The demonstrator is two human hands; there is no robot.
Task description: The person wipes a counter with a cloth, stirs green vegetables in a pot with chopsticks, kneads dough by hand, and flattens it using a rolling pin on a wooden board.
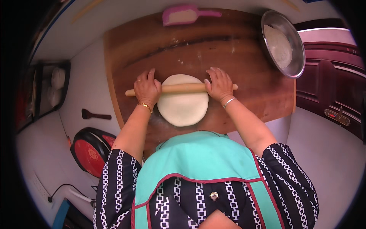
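A pale wooden rolling pin [183,88] lies across the upper part of a round, flattened sheet of dough [183,108]. My left hand [146,87] bears on the pin just left of the dough, its palm over the wood and its thumb near the dough's edge. Over the pin's right part is my right hand [220,84], fingers stretching forward past it and thumb alongside. The pin's tips stick out beyond both hands. Beneath the dough is a brown wooden board [244,103] with flour specks and a dark crack toward the back.
A pink scoop [183,16] holding flour lies at the board's far edge. A steel bowl of flour [280,47] stands at the back right. On the left are a dark spatula [96,115] and a red-and-black appliance [89,152]. A dark red door [335,80] is at right.
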